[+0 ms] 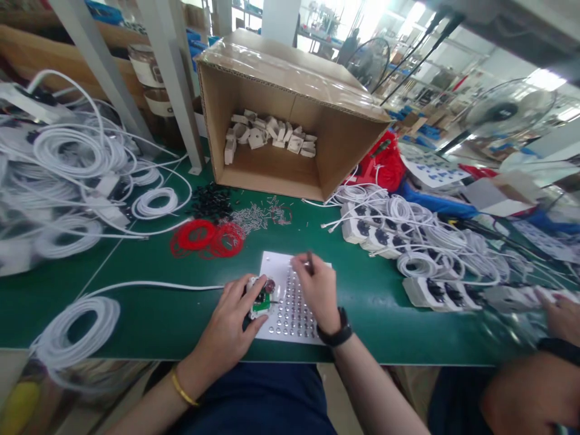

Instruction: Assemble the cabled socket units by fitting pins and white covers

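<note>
My left hand (pixel 235 314) is closed around a small white plastic housing (pixel 260 312); a green circuit board (pixel 261 302) and a round reddish part show inside it. A white cable runs left from that hand to a coil (pixel 77 329). My right hand (pixel 318 290) is pinched over a white sheet (pixel 272 264) that carries rows of small shiny round parts (pixel 290 314). A slim dark tool (pixel 310 261) sticks up from its fingers; its kind and its tip cannot be made out. The housing rests against the sheet's left side.
An open cardboard box (pixel 272 172) with white plastic pieces stands behind. Red wire coils (pixel 199 235), black parts (pixel 211 200) and metal pins (pixel 251 217) lie before it. Cable heaps (pixel 72 151) fill the left; corded white units (pixel 376 235) and a co-worker's hand (pixel 562 317) are right.
</note>
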